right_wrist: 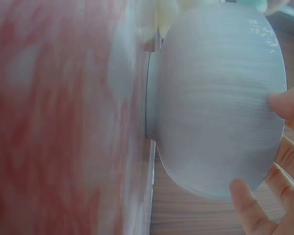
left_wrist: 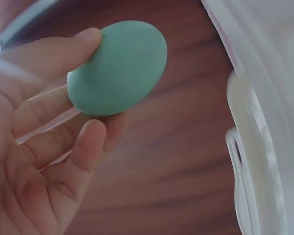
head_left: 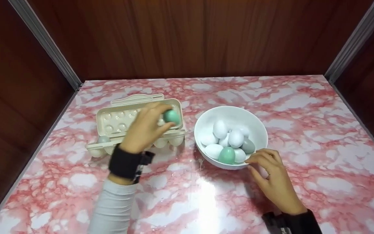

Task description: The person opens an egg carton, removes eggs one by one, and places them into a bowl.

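Note:
My left hand point(head_left: 146, 126) pinches a green egg point(head_left: 172, 117) between thumb and fingers, over the right part of an open beige egg carton point(head_left: 114, 119). In the left wrist view, the green egg point(left_wrist: 120, 68) shows almost whole, with the carton's pale edge point(left_wrist: 272, 161) to its right. One grey egg point(head_left: 103, 139) sits at the carton's left end. My right hand point(head_left: 273, 178) grips the near right rim of a white bowl point(head_left: 255, 122), thumb on the outer wall point(right_wrist: 215, 107). Several white eggs point(head_left: 220, 129), a green egg point(head_left: 227, 156) and a grey egg point(head_left: 248, 145) lie inside the bowl.
Both containers stand on a red and white marbled table point(head_left: 170, 195), carton left and bowl right. Dark wooden panels point(head_left: 193, 39) close off the back and both sides, with metal strips point(head_left: 47, 45) at the corners.

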Motion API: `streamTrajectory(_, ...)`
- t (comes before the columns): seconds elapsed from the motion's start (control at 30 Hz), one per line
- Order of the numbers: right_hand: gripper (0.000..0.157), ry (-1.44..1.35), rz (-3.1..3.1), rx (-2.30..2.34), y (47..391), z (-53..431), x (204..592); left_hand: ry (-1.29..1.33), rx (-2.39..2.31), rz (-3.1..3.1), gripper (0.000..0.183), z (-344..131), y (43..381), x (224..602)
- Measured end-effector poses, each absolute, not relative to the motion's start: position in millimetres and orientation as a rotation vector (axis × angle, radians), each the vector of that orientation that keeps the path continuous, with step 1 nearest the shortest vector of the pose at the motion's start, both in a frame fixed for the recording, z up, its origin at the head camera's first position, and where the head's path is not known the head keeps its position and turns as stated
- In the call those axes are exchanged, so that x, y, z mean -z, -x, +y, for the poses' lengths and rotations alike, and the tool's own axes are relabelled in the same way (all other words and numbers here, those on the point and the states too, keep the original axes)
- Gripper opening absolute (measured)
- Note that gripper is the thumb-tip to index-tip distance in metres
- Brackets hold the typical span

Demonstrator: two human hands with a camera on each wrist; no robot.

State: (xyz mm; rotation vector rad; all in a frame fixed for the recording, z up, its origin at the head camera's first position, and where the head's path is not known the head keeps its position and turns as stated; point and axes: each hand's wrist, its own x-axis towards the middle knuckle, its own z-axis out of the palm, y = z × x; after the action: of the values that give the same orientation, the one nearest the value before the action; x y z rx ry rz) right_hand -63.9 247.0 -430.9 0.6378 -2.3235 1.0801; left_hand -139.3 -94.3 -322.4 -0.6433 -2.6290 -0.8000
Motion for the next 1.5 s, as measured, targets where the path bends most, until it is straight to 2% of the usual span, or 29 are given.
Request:
streamTrajectory(0.4,0.033,-0.632,-2.342,-1.038,64,248,431,1.063,0.723,-2.735,0.035,-31,156,313)
streamTrajectory(0.6,0.03,-0.611,-2.372,-1.036,63,248,431,1.185,0.627,-2.844,0.027,-12,162,313)
streamTrajectory(0.9,0.03,-0.617,-2.367,-1.022,63,248,431,1.237,0.49,-2.959,0.013,10,168,314)
streamTrajectory(1.27,0.03,-0.65,-2.347,-1.03,65,245,432,1.236,0.39,-2.997,0.017,20,170,325)
streamTrajectory(1.5,0.032,-0.657,-2.313,-1.038,65,247,432,1.214,0.387,-3.028,0.029,19,172,327)
